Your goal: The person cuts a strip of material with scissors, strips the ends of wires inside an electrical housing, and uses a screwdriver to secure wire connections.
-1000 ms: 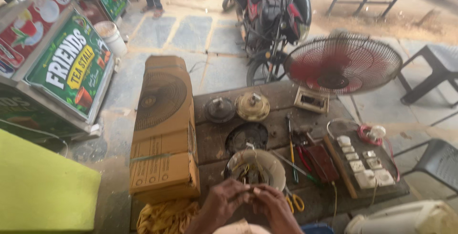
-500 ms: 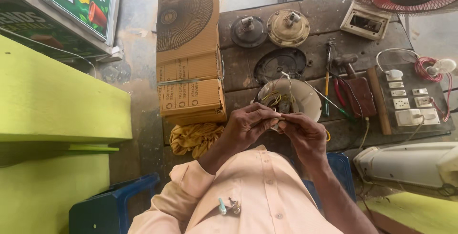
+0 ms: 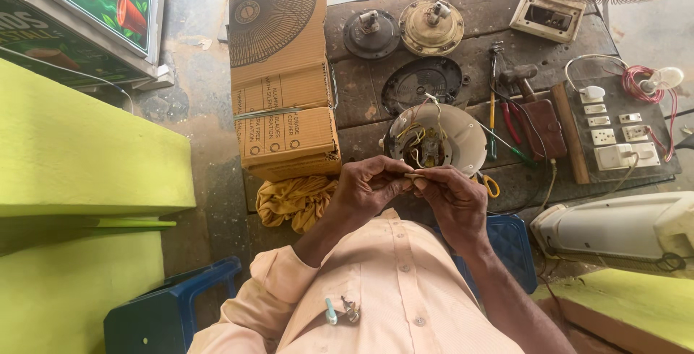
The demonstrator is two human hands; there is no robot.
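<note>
1. My left hand (image 3: 365,189) and right hand (image 3: 454,201) meet just above my chest, at the near edge of the worktop (image 3: 361,119).
2. Both hands pinch a thin wire end (image 3: 416,175) between thumb and fingertips; the left grip is clenched on it from the left, the right grip grasps it from the right. The wire is too small for me to tell its colour or where it runs.
3. Just beyond my fingers sits an open fan motor (image 3: 434,141), a pale round shell with yellow and white wires bunched inside it.
4. Behind the motor lies a dark round cover plate (image 3: 421,83); farther back are a dark cap (image 3: 371,33) and a brass-coloured cap (image 3: 431,27), side by side.
5. To the right of the motor I see a yellow-handled screwdriver (image 3: 491,119), red-handled pliers (image 3: 511,121) and a hammer (image 3: 517,76), lying close together.
6. At the right end of the worktop is a wooden switch board (image 3: 614,134) with white sockets and a red cable coiled at its far corner.
7. On the left stands a long cardboard box (image 3: 283,72) with a fan printed on it; a yellow cloth (image 3: 293,201) hangs just below its near end.
8. A blue stool (image 3: 510,242) shows beside my right forearm, and a white appliance casing (image 3: 614,227) lies to its right.
</note>
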